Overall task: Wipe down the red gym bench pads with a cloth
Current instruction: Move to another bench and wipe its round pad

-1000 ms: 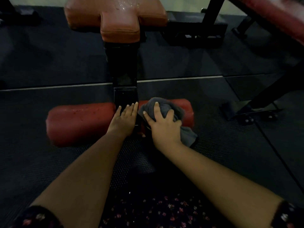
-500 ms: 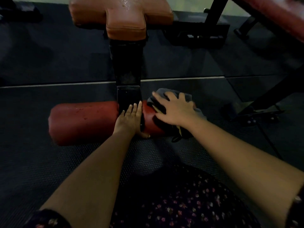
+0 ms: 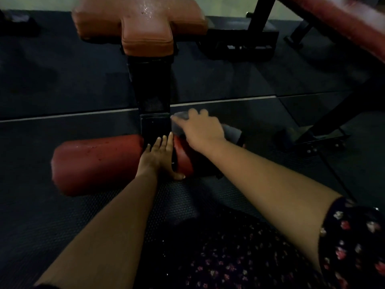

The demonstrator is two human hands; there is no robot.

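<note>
Head view: left hand [image 3: 157, 157] flat on frame [image 3: 155, 126]; right hand [image 3: 201, 130] spread, pressing a likely soft, light cloth [image 3: 232, 131], best palmed, onto red pad [image 3: 183, 159].

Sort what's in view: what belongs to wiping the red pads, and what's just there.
For the job:
grey cloth, under the blurred right hand
red roller pad, beaded with droplets
T-shaped pad, also wet
left hand, flat against the black centre frame

Just there:
neighbouring machine's black foot
rubber floor mats
</note>
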